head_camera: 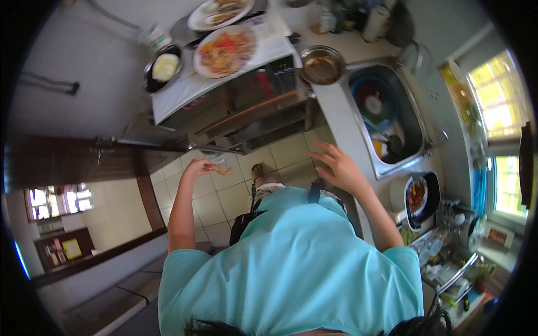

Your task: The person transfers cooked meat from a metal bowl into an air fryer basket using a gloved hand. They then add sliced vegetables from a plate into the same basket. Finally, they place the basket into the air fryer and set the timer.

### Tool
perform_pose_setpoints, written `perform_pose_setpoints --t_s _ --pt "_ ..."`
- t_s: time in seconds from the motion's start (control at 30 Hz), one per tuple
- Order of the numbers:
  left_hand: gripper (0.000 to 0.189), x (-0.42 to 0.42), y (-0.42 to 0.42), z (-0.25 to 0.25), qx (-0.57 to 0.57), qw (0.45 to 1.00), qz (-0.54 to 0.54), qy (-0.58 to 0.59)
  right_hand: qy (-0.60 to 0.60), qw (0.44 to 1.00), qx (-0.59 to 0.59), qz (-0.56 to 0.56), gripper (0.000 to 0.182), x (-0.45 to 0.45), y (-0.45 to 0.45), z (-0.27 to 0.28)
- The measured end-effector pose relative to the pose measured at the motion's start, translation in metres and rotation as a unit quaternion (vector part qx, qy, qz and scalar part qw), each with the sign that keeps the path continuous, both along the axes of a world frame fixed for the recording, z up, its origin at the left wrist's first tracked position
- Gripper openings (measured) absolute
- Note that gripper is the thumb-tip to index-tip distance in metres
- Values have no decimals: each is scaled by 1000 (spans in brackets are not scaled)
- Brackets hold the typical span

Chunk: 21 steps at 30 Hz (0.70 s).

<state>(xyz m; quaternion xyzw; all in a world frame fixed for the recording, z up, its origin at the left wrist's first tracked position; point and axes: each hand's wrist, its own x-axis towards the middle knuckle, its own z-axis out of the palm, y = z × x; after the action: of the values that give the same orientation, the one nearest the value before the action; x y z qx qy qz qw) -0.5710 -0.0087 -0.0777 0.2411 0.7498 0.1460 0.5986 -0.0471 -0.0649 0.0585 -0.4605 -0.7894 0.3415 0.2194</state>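
Note:
My left hand [199, 167] pinches a small clear plastic bag [222, 167] with brownish contents, held out over the tiled floor. To the right, my right hand [339, 168] is spread, palm down, with nothing in it, beside the counter edge near the sink. Ahead, a white plate of reddish and yellow food [225, 50] rests on the white-topped surface above a dark oven-like appliance. At its left is a dark bowl [163, 69] with something pale yellow in it. A steel pan [322, 65] with food residue stands on the counter at the corner.
The steel sink [384, 122] holds a basin and a green utensil. An open air-fryer-type basket [421, 200] with food stands beside it, near a dish rack [441, 248]. A second plate [220, 13] lies at the back. A dark wooden door [75, 161] is at the left.

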Motion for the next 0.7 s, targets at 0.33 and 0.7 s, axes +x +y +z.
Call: perform_pose_setpoints --t_s 0.33,0.7 --pt "11 -258 24 -95 54 964 258 -29 -32 986 -34 -160 32 -150 45 -35" --pt "49 -297 157 -177 -37 995 82 46 -81 949 -104 -286 34 -277 53 3"
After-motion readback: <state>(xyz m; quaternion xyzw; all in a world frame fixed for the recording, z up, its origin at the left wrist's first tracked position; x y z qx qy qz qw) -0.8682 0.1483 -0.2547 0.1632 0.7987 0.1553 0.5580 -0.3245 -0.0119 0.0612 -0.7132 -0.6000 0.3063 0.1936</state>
